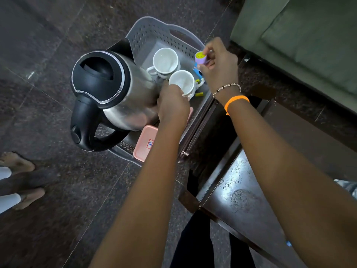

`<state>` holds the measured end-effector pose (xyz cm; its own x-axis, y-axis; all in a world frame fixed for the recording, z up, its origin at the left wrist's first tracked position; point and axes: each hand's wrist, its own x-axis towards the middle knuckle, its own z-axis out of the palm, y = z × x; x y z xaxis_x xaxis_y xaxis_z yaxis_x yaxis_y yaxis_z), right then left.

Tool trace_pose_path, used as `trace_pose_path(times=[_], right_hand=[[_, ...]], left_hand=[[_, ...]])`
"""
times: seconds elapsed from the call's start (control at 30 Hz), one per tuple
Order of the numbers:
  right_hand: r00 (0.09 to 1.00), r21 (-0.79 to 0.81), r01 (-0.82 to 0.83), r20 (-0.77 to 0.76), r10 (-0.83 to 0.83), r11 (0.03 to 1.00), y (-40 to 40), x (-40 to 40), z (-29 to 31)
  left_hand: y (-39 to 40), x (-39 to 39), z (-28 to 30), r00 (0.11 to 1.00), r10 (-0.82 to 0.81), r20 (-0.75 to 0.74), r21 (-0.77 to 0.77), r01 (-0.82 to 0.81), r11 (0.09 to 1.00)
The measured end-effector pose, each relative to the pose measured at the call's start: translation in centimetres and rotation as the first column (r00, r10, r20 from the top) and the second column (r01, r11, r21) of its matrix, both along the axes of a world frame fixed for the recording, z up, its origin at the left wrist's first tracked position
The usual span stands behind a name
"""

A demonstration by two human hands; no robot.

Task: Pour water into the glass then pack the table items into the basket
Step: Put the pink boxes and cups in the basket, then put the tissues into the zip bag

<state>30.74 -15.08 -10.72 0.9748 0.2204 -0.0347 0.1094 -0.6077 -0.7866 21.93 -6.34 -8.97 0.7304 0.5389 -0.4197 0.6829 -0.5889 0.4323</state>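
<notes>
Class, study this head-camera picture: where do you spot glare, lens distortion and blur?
Head view: glare streaks the steel kettle and the glossy dark table; the wide lens bends the floor lines and stretches the forearms; the left hand at a white cup and the right hand pinching a purple smiley item look slightly soft; the grey basket is evenly lit.

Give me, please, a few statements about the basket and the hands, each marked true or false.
1. The basket sits on the floor beside the table. True.
2. The right hand pinches a small purple item. True.
3. Both white cups lie upside down. False: both stand mouth up.
4. The kettle has its lid open. False: the lid is closed.
5. The left hand touches the nearer cup. True.
</notes>
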Motion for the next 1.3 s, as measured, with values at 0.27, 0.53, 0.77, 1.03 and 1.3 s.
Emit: trace_pose_path(times=[0.27, 0.53, 0.77, 1.03, 1.3], right_hand=[[0.987, -0.182, -0.122, -0.123, 0.101, 0.976, 0.1, 1.0, -0.4], [0.987, 0.038, 0.076, -0.142, -0.070, 0.996, -6.2, -5.9, 1.1], [0.956, 0.064, 0.208, -0.223, -0.189, 0.976, -15.3, -13.7, 2.4], [0.824, -0.097, 0.465, -0.316, -0.470, 0.880, -32.8, -24.4, 1.7], [0.516, -0.326, 0.740, -0.286, -0.808, 0.588, -49.5, -33.6, -0.9]], left_hand=[[-0.5, -0.7, 0.8, 0.998, 0.011, 0.059, 0.025, -0.012, 1.000], [-3.8, -2.8, 2.6, 0.962, 0.007, 0.273, 0.034, -0.017, 0.999], [-13.0, -7.7, 4.2, 0.942, -0.086, 0.325, -0.173, 0.148, 0.974], [-27.3, -14.8, 0.5, 0.870, -0.483, 0.096, -0.348, 0.484, 0.803], [-40.5, -19.3, -2.6, 0.629, -0.717, -0.300, -0.524, 0.519, 0.675]])
